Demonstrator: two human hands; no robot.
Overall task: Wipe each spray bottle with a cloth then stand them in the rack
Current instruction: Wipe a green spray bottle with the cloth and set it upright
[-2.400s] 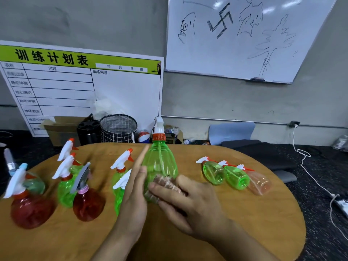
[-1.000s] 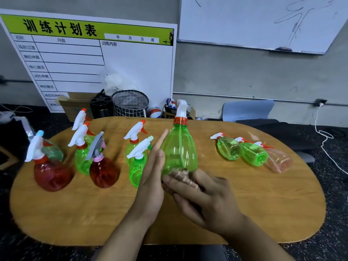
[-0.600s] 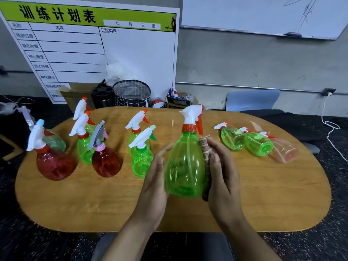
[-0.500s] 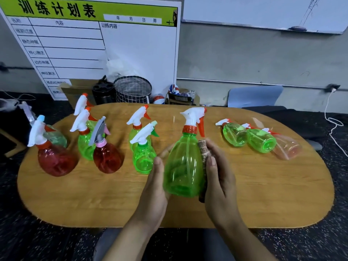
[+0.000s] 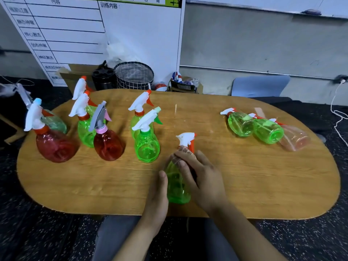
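Now we steady the green spray bottle [image 5: 177, 185] upright at the wooden table's [image 5: 263, 185] near edge, left hand [image 5: 157, 196] cupping it, right hand [image 5: 202, 178] pressing the cloth [image 5: 185, 150] around its neck; we should wipe right under the trigger.

training room, schedule board [image 5: 94, 31], whiteboard [image 5: 263, 4]

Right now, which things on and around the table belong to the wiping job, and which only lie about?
Part of the job:
green spray bottle held in left hand
cloth under right hand
three bottles lying at right
standing bottles at left

Only lying about:
wire basket
cardboard box
blue chair
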